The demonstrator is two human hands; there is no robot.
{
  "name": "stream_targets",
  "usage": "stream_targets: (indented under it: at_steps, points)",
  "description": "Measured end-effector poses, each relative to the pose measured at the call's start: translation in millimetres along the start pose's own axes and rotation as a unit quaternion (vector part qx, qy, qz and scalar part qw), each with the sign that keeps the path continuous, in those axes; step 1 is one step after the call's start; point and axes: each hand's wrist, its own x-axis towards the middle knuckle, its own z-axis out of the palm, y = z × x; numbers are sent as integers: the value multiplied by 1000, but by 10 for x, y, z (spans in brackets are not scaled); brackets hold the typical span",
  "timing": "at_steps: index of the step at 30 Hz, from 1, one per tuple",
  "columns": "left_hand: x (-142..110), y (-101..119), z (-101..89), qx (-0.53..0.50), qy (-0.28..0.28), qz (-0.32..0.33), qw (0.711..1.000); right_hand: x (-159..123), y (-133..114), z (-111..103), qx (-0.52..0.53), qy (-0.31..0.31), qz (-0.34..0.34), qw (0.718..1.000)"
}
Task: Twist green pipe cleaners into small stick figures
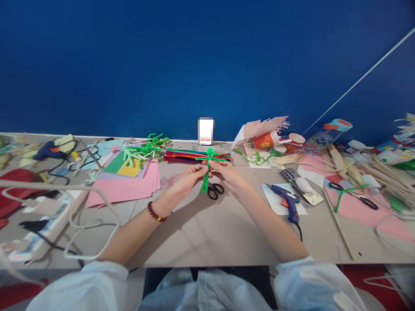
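Between my two hands is a small green pipe-cleaner figure (210, 154), with a round top, two arms out to the sides and strands hanging below. My left hand (192, 177) pinches it from the left, and my right hand (227, 173) grips it from the right; the fingertips partly hide its middle. Black-handled scissors (214, 191) lie on the table just beneath the hands. Right behind the figure rests a bundle of coloured pipe cleaners (181, 156).
Pink paper sheets (129, 188) and a pile of green pipe cleaners (145, 149) lie left. A blue glue gun (287, 198), phone (288, 176), red cup (264, 141) and wooden stick (339, 224) are right. A power strip (48, 224) with cables stands at far left.
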Motion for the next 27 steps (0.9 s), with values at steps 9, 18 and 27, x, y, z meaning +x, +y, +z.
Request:
stream_targets:
  at_steps: [9, 18, 27]
  points:
    - [-69, 59, 51, 11, -51, -13, 999, -16, 10, 2, 85, -54, 19, 995]
    - [-117, 110, 86, 20, -90, -24, 995, -98, -42, 117, 91, -27, -15, 995]
    - [-92, 54, 122, -37, -12, -14, 999, -47, -24, 37, 56, -56, 20, 997]
